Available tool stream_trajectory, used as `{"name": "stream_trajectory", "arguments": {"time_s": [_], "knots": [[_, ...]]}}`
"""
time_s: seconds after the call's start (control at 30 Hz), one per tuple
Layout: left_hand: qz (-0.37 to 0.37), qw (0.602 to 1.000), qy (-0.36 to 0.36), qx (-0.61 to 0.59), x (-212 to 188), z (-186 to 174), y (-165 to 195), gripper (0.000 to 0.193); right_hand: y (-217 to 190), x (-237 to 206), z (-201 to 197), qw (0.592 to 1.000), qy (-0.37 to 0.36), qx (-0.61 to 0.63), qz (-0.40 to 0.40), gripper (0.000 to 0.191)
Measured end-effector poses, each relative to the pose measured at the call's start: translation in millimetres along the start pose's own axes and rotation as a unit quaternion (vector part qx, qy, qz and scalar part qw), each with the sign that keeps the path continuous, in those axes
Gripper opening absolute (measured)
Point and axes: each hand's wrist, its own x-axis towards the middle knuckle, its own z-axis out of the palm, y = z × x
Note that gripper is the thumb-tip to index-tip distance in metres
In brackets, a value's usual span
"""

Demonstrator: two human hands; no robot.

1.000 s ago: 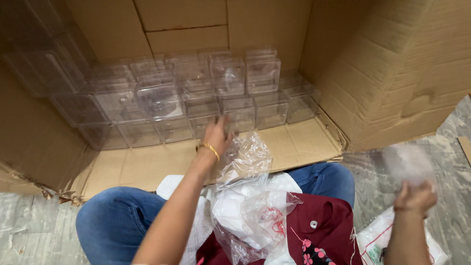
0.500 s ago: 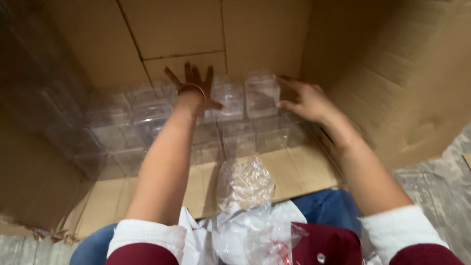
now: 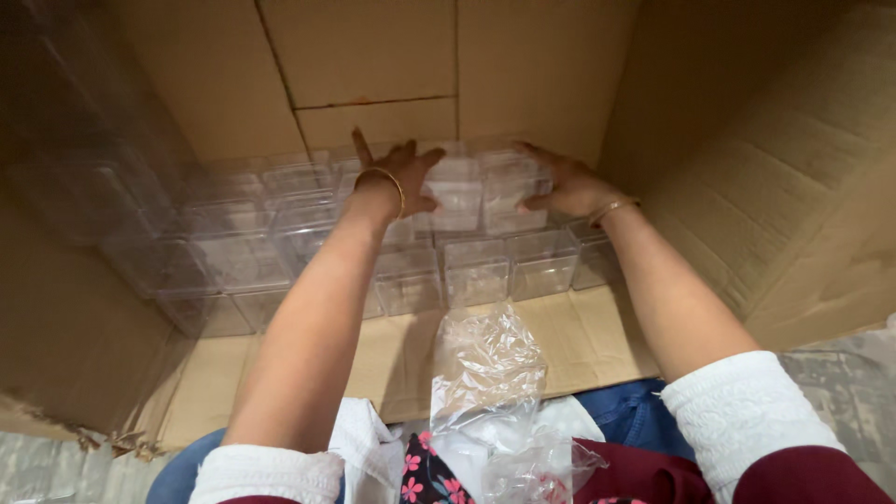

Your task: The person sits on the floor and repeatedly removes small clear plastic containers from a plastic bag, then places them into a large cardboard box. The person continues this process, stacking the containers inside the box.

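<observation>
both hands, left (image 3: 399, 177) and right (image 3: 571, 187), press open-fingered against the sides of two clear boxes (image 3: 485, 191), steadying them atop stacked rows inside a carton (image 3: 373, 75).

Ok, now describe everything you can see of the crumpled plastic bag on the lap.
The crumpled plastic bag is clear, thin, glossy film, heavily wrinkled. It stands up loosely from the person's lap, its top leaning over the cardboard box's bottom flap, between the forearms. More clear film bunches below it against white cloth and maroon fabric. Neither hand touches it. Whether it holds anything cannot be told.
</observation>
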Motion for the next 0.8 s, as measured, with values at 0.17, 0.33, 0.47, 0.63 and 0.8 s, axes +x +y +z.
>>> {"name": "stream_trajectory", "arguments": {"time_s": [0.17,0.33,0.47,0.63,0.8], "knots": [[-0.063,0.994,-0.091,0.012,-2,-16,12,0.108,-3,-9,5,0.999,0.011,0.012,-0.030,0.106],[-0.010,0.997,-0.072,0.003,7,-20,18,0.111,7,-9,1,0.999,0.030,0.038,-0.011,0.106],[-0.010,0.998,-0.060,-0.025,10,-12,18,0.102,13,-7,-4,0.999,0.036,-0.011,0.007,0.104],[0.009,0.997,0.015,-0.071,-10,-17,21,0.090,-9,-23,-16,0.997,0.017,0.066,0.023,0.106],[0.081,0.947,0.200,-0.240,-69,-49,29,0.092,-65,-79,-48,0.993,0.062,0.083,0.062,0.111]]}}
